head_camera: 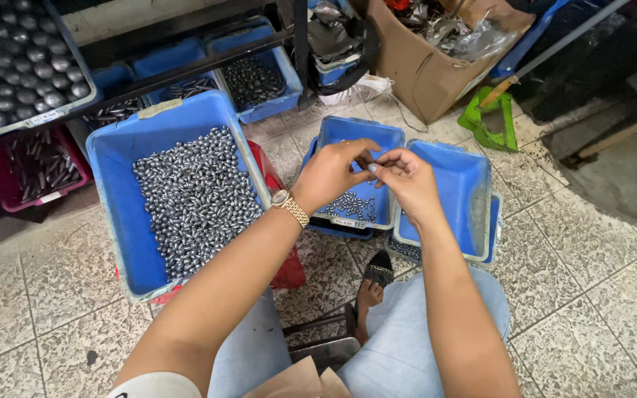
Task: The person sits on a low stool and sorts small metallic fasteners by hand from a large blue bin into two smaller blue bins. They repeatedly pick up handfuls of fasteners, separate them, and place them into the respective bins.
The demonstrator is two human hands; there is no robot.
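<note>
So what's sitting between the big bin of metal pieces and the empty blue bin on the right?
In the head view, a smaller blue bin holding a few metal pieces lies between them, under both hands: left hand, right hand.

A brown cardboard box [423,70] is seen at top centre. Small white labels are stuck on the grey tray [44,116] and middle blue bin [346,221].
</note>
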